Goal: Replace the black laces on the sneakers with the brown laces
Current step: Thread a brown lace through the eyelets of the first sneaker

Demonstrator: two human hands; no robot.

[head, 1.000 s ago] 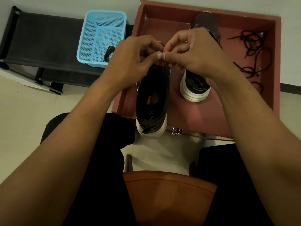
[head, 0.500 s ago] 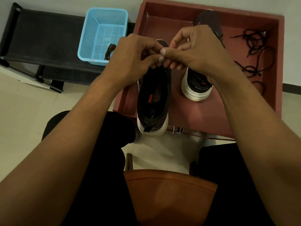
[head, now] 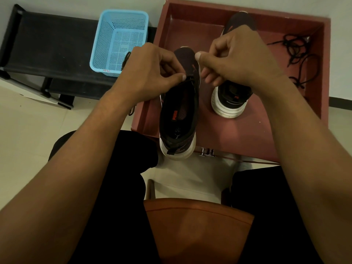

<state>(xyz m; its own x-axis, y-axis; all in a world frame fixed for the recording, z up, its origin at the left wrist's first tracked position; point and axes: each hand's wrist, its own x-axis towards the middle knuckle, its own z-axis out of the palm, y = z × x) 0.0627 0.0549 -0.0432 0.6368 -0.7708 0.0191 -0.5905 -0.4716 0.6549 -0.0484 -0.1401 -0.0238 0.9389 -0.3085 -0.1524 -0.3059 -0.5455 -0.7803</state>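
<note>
Sneakers counted: two, black fabric with white soles, both standing in one shallow red-brown tray (head: 247, 134) with toes pointed away. Near black sneaker (head: 178, 119) is set at the tray's front edge, its heel overhanging; far black sneaker (head: 231, 100) is placed just beside it to the right, partly hidden by the right hand (head: 234, 58).

Hands counted: two, both bare. Left hand (head: 148, 73) is held over the near sneaker's eyelet area, fingers curled, thumb and forefinger closed on a thin dark lace (head: 191, 80); its colour cannot be told. On the right hand, the thumb tip is pressed to the forefinger and the other fingers are curled; whether anything is pinched there cannot be told.

One tangle of loose black laces (head: 297, 54) is seen in the tray's right part, well apart from both sneakers. One light-blue perforated plastic basket (head: 119, 40) is set on a black bench (head: 47, 48) to the left, with one dark lace bundle (head: 125, 59) inside.
</note>
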